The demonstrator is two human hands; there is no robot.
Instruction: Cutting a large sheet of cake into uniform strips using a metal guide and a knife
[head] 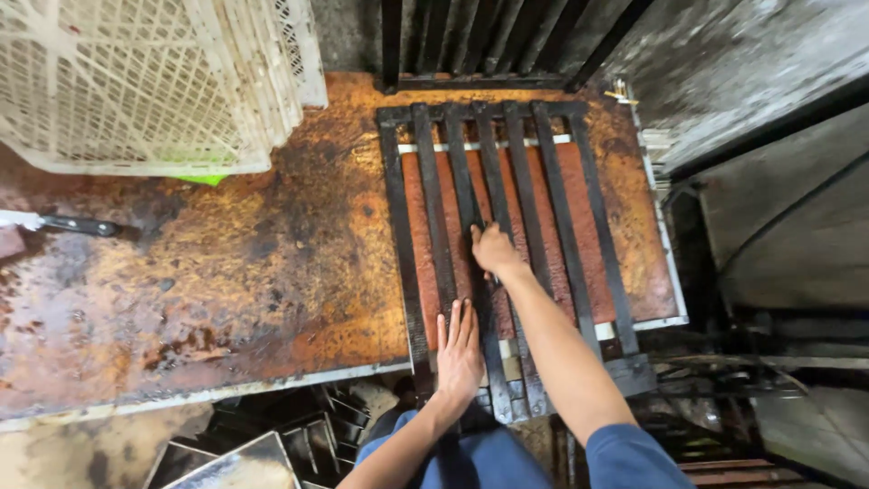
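A black slatted metal frame (434, 208) lies flat over a reddish-brown slab (634, 235) at the right end of a stained orange worktable (244, 263). My left hand (459, 355) presses flat, fingers together, on the near end of the frame's slats. My right hand (494, 250) reaches further in, fingers curled down onto the slab between two middle slats; whether it holds a tool is hidden.
Stacked white lattice crates (154, 81) stand at the back left. A knife (63, 223) lies at the left edge. More black frames (489, 36) lean behind the table. Metal trays (262, 453) sit below the front edge. A grey wall (751, 63) rises at the right.
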